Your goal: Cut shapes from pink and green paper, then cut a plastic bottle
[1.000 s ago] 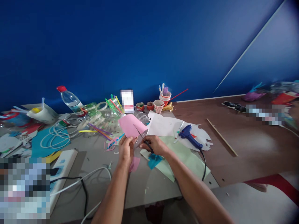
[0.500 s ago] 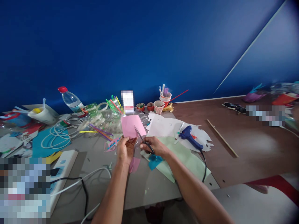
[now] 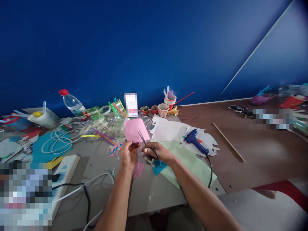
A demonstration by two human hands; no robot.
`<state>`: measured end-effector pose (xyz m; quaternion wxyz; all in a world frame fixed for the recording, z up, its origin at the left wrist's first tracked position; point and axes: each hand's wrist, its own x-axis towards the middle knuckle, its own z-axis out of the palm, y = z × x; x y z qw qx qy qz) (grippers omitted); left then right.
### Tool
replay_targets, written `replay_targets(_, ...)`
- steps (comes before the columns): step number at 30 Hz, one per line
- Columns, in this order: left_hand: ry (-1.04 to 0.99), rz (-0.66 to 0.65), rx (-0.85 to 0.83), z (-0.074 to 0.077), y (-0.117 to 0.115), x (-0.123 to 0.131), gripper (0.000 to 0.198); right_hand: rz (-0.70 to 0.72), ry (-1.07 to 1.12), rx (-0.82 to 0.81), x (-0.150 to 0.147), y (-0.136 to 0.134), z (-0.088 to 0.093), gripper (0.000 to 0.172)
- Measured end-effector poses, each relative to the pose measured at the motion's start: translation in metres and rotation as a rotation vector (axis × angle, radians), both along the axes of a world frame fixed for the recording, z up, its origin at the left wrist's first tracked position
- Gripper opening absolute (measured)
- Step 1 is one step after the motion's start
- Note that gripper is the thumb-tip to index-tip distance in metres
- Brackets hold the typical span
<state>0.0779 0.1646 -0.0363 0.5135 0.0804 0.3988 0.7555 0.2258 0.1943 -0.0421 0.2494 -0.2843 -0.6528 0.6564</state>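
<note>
My left hand pinches the lower left edge of a pink sheet of paper, which stands tilted up above the table. In my right hand are black-handled scissors, their blades pointing up and left across the sheet's right part. Whether the blades are cutting into the paper or only lie over it, I cannot tell. Below my hands on the table lie a smaller pink piece and a blue piece. A large light green sheet is spread under my right forearm.
A blue glue gun rests on white paper, its black cord trailing forward. A wooden stick lies further right. Paper cups, straws and a red-capped bottle line the wall. At left is a white power strip with cables.
The scissor blades look slightly wider apart now. Both hands and the pink paper stay nearly in place, and the whole view has shifted a little.
</note>
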Motion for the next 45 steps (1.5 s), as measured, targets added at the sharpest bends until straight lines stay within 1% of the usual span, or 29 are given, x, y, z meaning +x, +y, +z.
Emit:
replay_targets(3,-0.054,-0.005,-0.042,0.000,0.000,-0.001,0.012,0.020,-0.006,0.011,-0.001,0.000,0.000,0.057)
replay_targets(7,-0.062,-0.043,-0.065,-0.001,0.001,-0.002,0.014,0.051,-0.031,0.025,-0.003,-0.001,0.003,0.063)
replay_targets(12,-0.017,-0.029,-0.052,0.003,0.000,0.001,0.021,0.059,-0.046,0.056,-0.005,-0.002,0.004,0.062)
replay_targets(16,0.060,-0.080,0.013,0.004,-0.002,0.004,0.028,0.057,-0.029,0.042,-0.006,-0.002,0.003,0.058)
replay_targets(20,0.097,-0.071,0.015,0.000,0.000,0.004,0.026,0.044,-0.009,0.020,-0.006,-0.003,0.006,0.059)
replay_targets(25,0.063,-0.055,-0.005,-0.002,0.001,0.004,0.023,0.032,-0.010,-0.003,-0.004,-0.003,0.011,0.063)
replay_targets(29,0.068,-0.116,0.009,0.001,-0.001,0.004,0.021,0.036,-0.004,-0.006,-0.001,-0.002,0.011,0.062)
replay_targets(34,0.121,-0.209,0.025,0.004,-0.005,0.003,0.018,0.039,-0.013,-0.013,0.002,0.001,0.006,0.059)
replay_targets(37,0.140,-0.245,0.010,0.004,-0.006,0.000,0.018,0.049,-0.009,-0.002,0.003,0.002,0.006,0.057)
replay_targets(41,0.159,-0.324,0.017,0.003,-0.007,-0.005,0.020,0.027,-0.013,0.018,0.005,0.003,0.008,0.056)
replay_targets(45,0.150,-0.300,0.031,0.003,-0.005,-0.006,0.022,0.014,-0.033,0.048,0.006,0.004,0.008,0.056)
